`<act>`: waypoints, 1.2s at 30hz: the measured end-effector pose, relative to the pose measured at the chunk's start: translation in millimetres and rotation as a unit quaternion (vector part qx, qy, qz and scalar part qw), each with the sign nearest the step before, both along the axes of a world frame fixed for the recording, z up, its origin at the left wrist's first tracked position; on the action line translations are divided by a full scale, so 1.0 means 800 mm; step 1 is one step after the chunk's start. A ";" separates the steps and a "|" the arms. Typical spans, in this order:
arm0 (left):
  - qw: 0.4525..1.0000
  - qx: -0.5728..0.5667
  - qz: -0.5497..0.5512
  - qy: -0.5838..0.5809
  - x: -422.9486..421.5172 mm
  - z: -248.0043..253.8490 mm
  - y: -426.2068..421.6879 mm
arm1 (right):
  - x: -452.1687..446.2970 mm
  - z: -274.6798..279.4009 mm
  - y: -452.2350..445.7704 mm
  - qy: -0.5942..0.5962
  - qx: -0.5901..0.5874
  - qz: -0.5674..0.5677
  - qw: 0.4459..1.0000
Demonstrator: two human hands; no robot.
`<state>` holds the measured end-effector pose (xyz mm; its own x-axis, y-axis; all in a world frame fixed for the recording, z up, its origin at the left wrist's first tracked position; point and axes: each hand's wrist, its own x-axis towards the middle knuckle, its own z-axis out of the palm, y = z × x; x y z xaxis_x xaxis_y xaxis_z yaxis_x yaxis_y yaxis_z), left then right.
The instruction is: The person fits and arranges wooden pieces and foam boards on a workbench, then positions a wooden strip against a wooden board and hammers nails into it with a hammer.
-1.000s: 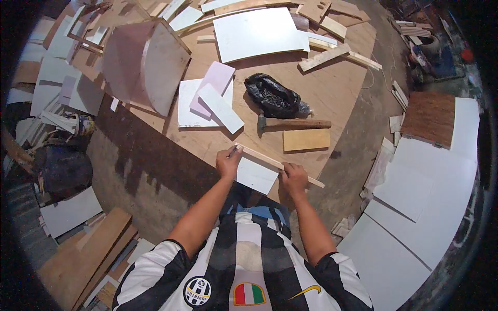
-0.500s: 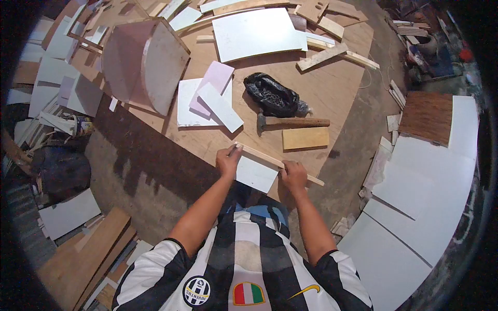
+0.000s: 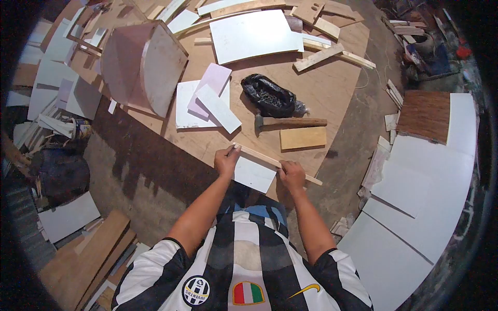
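A thin wooden strip (image 3: 258, 155) lies along the far edge of a small white board (image 3: 253, 175) at the table's near edge. My left hand (image 3: 226, 161) pinches the strip's left end, at the board's far left corner. Farther along, my right hand (image 3: 292, 175) is closed around the strip near the board's right corner, and the strip's end sticks out past it. Just beyond my hands lie a hammer (image 3: 293, 122) with a wooden handle and a yellowish wood block (image 3: 303, 139). Behind the hammer sits an open black plastic bag (image 3: 268, 96) with nails in it.
Overlapping white and pinkish board pieces (image 3: 218, 109) lie left of the bag. A curved box-like wooden piece (image 3: 143, 68) stands on the table's left, and a large white panel (image 3: 254, 37) lies at the back. White sheets (image 3: 399, 207) lean at the right; planks (image 3: 88, 259) lie lower left.
The view has shifted slightly, so the table items appear a little farther left. Both hands keep the same hold on the wooden strip.
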<state>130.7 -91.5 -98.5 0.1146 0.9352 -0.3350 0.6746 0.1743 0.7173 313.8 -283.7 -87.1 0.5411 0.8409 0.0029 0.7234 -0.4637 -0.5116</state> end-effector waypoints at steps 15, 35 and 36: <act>1.000 -0.004 -0.024 0.000 -0.004 -0.004 0.005 | -0.004 0.001 -0.002 0.025 -0.037 -0.010 0.999; 0.997 0.018 -0.051 0.051 -0.007 -0.012 0.002 | -0.013 0.014 0.025 -0.008 0.000 -0.005 1.000; 0.997 0.016 -0.051 0.054 -0.005 -0.007 0.000 | -0.014 0.012 0.024 -0.005 -0.001 -0.004 1.000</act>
<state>126.4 -91.8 -104.4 0.1748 0.9311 -0.3202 0.7607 0.0788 0.6443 302.4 -264.2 -77.4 0.5483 0.8362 0.0063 0.7245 -0.4712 -0.5031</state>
